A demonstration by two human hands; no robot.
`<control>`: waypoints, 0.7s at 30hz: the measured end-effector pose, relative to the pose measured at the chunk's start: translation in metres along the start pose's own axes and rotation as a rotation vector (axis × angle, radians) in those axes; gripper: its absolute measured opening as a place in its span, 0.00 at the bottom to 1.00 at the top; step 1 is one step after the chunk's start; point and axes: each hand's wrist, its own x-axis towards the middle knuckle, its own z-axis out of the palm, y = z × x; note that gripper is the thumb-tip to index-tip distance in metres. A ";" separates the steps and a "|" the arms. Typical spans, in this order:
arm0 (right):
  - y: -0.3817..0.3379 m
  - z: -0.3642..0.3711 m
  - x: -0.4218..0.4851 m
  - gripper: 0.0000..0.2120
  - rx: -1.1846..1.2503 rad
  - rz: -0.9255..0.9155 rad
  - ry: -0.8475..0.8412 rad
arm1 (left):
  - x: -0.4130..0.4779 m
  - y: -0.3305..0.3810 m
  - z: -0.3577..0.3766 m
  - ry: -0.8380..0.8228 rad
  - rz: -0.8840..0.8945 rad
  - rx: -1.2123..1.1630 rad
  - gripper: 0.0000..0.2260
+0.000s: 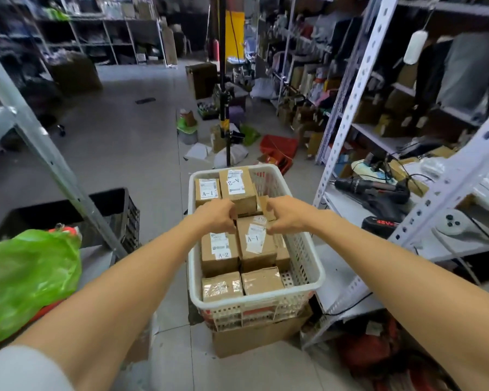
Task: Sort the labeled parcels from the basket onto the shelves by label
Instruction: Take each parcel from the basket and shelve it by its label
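Note:
A white perforated basket [305,258] stands on a cardboard box and holds several brown parcels with white labels. At the far end lie a parcel marked A-1 [207,191] and a taller one marked A-2 [237,187]. Nearer me sit a parcel marked A-2 [220,253] and a raised parcel marked A-1 [257,241]. My left hand [216,217] grips the raised A-1 parcel at its far left corner. My right hand [287,215] grips its far right corner. Two unlabeled taped parcels [242,285] fill the near end.
White metal shelving [359,80] runs along the right, with a drill [370,187] on a low shelf. A grey shelf post [54,165] slants on the left beside a black crate [116,204] and a green bag [31,277]. A black stand [223,108] and clutter lie beyond the basket.

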 end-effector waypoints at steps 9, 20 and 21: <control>0.017 -0.015 0.092 0.25 -0.039 -0.064 -0.100 | 0.082 -0.021 -0.005 -0.059 -0.060 -0.140 0.15; 0.072 -0.027 0.199 0.28 0.033 -0.054 -0.201 | 0.166 -0.055 -0.020 -0.088 -0.215 -0.189 0.15; 0.075 -0.022 0.207 0.28 0.029 -0.055 -0.213 | 0.172 -0.059 -0.018 -0.102 -0.220 -0.187 0.14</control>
